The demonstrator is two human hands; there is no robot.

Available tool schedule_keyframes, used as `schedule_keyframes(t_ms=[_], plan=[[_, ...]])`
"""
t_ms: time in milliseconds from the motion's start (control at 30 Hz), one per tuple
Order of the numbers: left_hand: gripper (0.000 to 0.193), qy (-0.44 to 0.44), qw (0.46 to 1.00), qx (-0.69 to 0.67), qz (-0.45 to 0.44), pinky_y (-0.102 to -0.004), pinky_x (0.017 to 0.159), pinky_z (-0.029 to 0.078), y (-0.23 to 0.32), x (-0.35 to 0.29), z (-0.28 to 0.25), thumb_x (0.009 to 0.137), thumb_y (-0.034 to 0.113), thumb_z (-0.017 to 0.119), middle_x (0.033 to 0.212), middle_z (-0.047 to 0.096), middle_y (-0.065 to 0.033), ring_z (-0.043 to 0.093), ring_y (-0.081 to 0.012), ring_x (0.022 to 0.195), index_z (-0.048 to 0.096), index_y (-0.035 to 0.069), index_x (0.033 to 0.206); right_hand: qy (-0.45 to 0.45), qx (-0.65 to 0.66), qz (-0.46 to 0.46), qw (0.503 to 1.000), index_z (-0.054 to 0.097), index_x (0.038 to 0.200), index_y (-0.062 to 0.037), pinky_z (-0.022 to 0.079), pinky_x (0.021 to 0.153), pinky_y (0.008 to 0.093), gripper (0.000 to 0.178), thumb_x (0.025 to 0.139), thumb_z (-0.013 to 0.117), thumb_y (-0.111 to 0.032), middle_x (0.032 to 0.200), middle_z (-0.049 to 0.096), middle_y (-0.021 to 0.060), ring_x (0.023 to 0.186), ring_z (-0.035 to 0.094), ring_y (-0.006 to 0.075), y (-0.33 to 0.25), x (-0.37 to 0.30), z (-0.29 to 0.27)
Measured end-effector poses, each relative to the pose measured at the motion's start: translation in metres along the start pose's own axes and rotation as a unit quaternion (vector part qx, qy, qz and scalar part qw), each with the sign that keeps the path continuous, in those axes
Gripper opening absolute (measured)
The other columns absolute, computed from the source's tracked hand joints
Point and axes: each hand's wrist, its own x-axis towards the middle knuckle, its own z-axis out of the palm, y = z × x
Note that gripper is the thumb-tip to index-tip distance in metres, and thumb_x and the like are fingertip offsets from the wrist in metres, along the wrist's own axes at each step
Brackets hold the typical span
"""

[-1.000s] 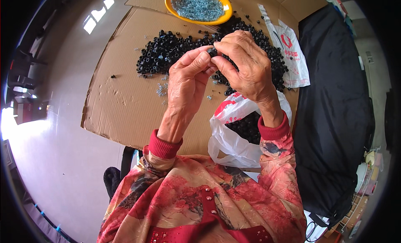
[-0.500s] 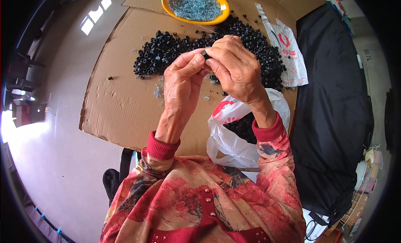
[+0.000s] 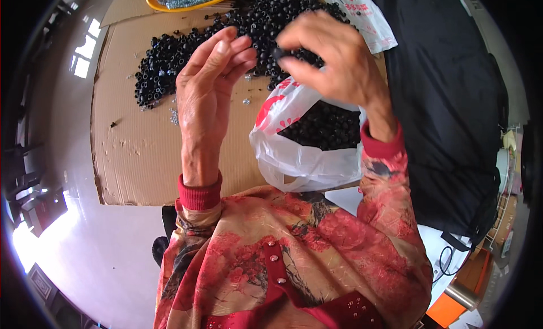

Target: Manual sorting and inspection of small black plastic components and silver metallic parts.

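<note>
My right hand (image 3: 334, 57), smeared by motion, is above the near right part of a pile of small black cap-like and ball-like pieces (image 3: 169, 60). A small black round piece (image 3: 278, 53) shows between its thumb and forefinger tips. To the left, my left hand (image 3: 212, 71) is raised palm inward with its fingers loosely bent and apart. Nothing shows in it. Just below my right hand stands an open white plastic bag (image 3: 308, 170) with red print, holding many black pieces (image 3: 325, 125).
A yellow bowl (image 3: 195, 7) of clear bluish bits sits at the far edge. Several clear bits (image 3: 174, 117) lie scattered on the cardboard sheet (image 3: 141, 165). Another white plastic bag (image 3: 376, 23) lies flat at the far right, beside a large black cloth-like cover (image 3: 438, 114).
My hands, together at one black piece before, have come apart. The right has moved right with the black piece; the left has opened. The whole view has shifted.
</note>
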Motion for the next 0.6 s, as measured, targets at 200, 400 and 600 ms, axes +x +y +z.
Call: schedule_keyframes(t_ms=[200,400,600], plan=[[0.024,0.013,0.999,0.036,-0.009,-0.0278,0.074,0.050,-0.005,-0.005,-0.007,0.085,0.013,0.060,0.087,0.064,-0.0095,0.060,-0.0137,0.074,0.060,-0.004,0.102,-0.235,0.033,0.123,0.964,0.057,0.077,-0.0016,0.043,0.071,0.0378,0.020,0.066,0.070,-0.012,0.079,0.059,0.0114,0.076,0.056,0.0298,-0.015,-0.062,-0.020],[0.022,0.023,0.998,0.059,-0.026,-0.0274,0.074,0.049,-0.005,-0.009,-0.020,0.085,0.015,0.061,0.086,0.064,-0.0070,0.060,-0.0124,0.076,0.061,-0.002,0.100,-0.151,0.037,0.127,0.980,0.058,0.103,-0.0010,0.043,0.068,0.0377,0.044,0.062,0.074,-0.004,0.078,0.057,0.0121,0.074,0.055,0.0278,-0.026,-0.037,-0.021],[0.016,0.119,0.970,0.201,0.065,-0.0232,0.066,0.048,0.017,-0.019,-0.077,0.084,0.013,0.063,0.080,0.066,-0.0055,0.058,-0.0093,0.068,0.065,0.001,0.094,0.149,0.003,0.017,0.989,0.056,0.114,0.0011,0.047,0.068,0.0315,0.050,0.067,0.072,0.004,0.085,0.062,0.0111,0.072,0.056,0.0190,-0.049,0.026,-0.012]])
